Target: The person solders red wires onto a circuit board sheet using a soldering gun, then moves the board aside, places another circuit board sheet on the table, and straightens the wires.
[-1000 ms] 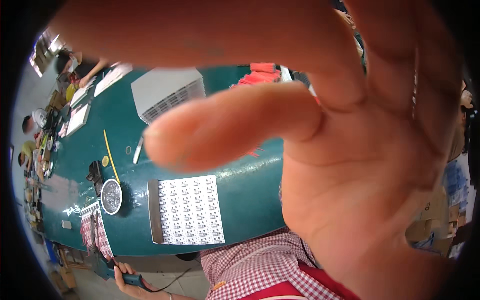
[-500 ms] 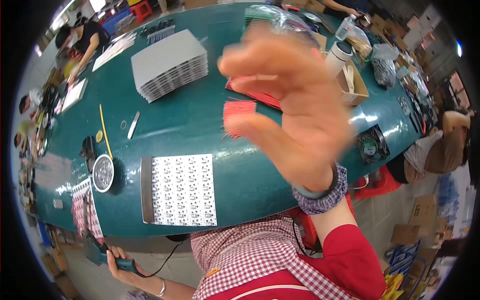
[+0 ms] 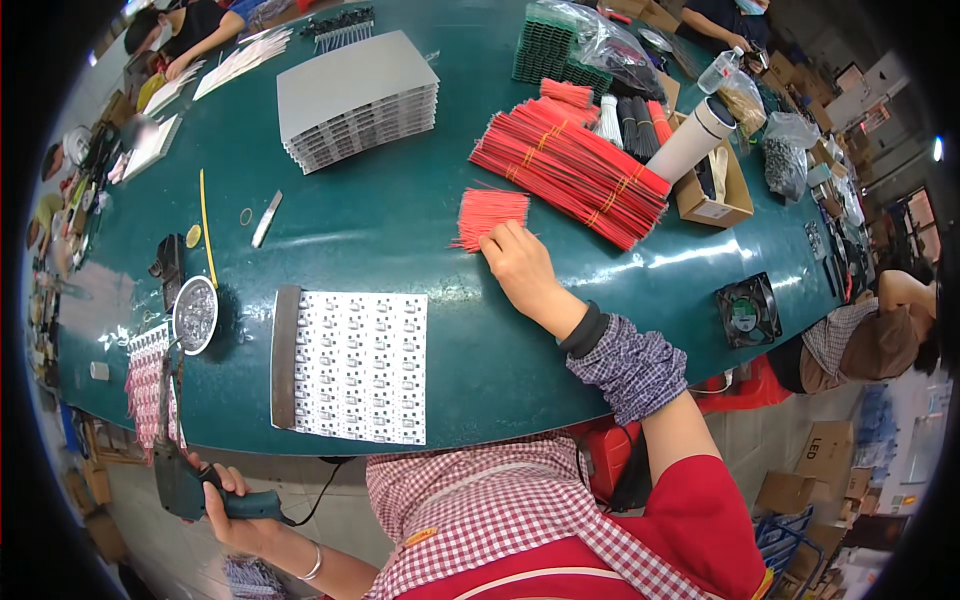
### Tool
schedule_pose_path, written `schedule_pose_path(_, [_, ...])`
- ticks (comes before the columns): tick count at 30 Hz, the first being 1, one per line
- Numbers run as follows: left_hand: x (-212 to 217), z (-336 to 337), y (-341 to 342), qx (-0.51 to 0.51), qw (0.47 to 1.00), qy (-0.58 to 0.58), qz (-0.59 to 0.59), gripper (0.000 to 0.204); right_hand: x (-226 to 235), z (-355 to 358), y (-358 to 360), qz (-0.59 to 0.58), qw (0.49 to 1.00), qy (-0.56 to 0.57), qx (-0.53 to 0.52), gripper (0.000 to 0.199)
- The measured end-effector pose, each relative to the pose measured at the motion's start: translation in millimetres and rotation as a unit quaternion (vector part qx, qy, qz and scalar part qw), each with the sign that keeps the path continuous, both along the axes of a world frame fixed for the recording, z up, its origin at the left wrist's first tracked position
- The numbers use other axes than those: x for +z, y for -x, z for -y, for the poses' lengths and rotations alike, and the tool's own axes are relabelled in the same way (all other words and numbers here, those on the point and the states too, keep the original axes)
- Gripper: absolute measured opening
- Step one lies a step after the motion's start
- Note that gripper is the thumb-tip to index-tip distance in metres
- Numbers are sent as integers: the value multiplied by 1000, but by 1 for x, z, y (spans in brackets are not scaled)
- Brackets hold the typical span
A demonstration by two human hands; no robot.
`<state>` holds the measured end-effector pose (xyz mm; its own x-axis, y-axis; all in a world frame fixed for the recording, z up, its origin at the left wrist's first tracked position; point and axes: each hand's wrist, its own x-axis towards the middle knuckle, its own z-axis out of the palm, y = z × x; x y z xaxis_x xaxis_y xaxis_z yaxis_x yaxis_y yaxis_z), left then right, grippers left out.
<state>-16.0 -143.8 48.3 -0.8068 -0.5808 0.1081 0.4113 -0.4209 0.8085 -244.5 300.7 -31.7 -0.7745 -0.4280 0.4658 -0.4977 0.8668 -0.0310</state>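
My right hand (image 3: 524, 268) rests on the near edge of a small pile of short red wires (image 3: 490, 212), its fingertips pinched together at the wires. How many it grips is hidden. My left hand (image 3: 232, 505) is wrapped round the handle of a dark teal soldering gun (image 3: 178, 485) with a black cord, held off the table's near left edge. The gun's tip end reaches up over a board panel with red wires (image 3: 150, 375). Between my hands lies a white panel of small circuit boards (image 3: 362, 370), with a dark bar (image 3: 286, 358) along its left side.
Long bundles of red wires (image 3: 575, 175) lie beyond my right hand, beside a white flask (image 3: 690, 140) and a cardboard box (image 3: 735, 195). A grey stack of panels (image 3: 355, 85) stands far left. A white bowl (image 3: 195, 315), cutter knife (image 3: 267, 220) and black fan (image 3: 748, 310) are around.
My right hand has dropped from high in front of the camera to the small red wire pile, its fingers closing there. My left hand still holds the soldering gun. The view has shifted slightly.
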Motion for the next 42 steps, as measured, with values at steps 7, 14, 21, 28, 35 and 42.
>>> schedule_pose_path(7, [-11, -3, 10, 16, 1000, 12, 19, 46, 4, -2, 5, -23, 996, 83, 26, 17])
schedule_pose_path(14, [-18, -4, 22, -4, 1000, 2, 23, 46, 20, -4, 12, -30, 997, 62, 18, 8])
schedule_pose_path(21, [-34, 34, 22, -93, 990, -88, 51, 42, -12, -1, 40, -24, 994, 99, 33, 5])
schedule_pose_path(28, [-56, -34, 68, 97, 979, 178, -3, 27, -2, -1, 40, -6, 998, 17, 67, 16])
schedule_pose_path(35, [-74, -45, 87, 47, 986, 149, -49, 30, 19, -1, 39, -28, 996, -86, 29, 26])
schedule_pose_path(42, [-87, -40, 84, 31, 987, 140, -67, 34, 58, 10, 40, -13, 986, -126, 107, 12])
